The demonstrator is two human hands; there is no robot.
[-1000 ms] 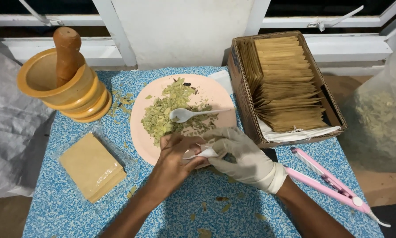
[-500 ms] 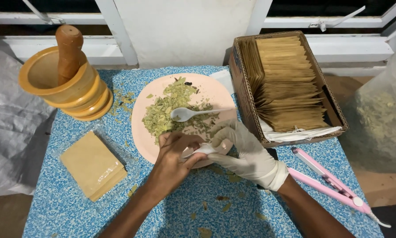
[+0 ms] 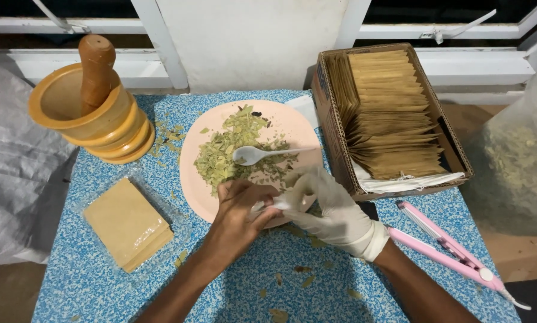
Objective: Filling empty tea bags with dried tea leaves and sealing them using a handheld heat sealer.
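My bare left hand (image 3: 240, 210) and my right hand (image 3: 331, 206), in a white glove, meet over the near rim of a pink plate (image 3: 292, 127). Together they pinch a small white sachet (image 3: 272, 204), mostly hidden by the fingers. On the plate lies a heap of crushed dried green leaves (image 3: 229, 149). A white plastic spoon (image 3: 264, 154) rests on the heap, bowl to the left.
A wooden mortar with its pestle (image 3: 90, 101) stands back left. A clear pack of tan sachets (image 3: 127, 221) lies front left. A cardboard box of brown packets (image 3: 391, 113) sits at right, a pink heat sealer (image 3: 448, 248) in front of it. Leaf crumbs dot the blue tablecloth (image 3: 280, 287).
Both hands have stayed at the plate's near rim, with the fingers shifting slightly on the small white sachet. Nothing else has moved.
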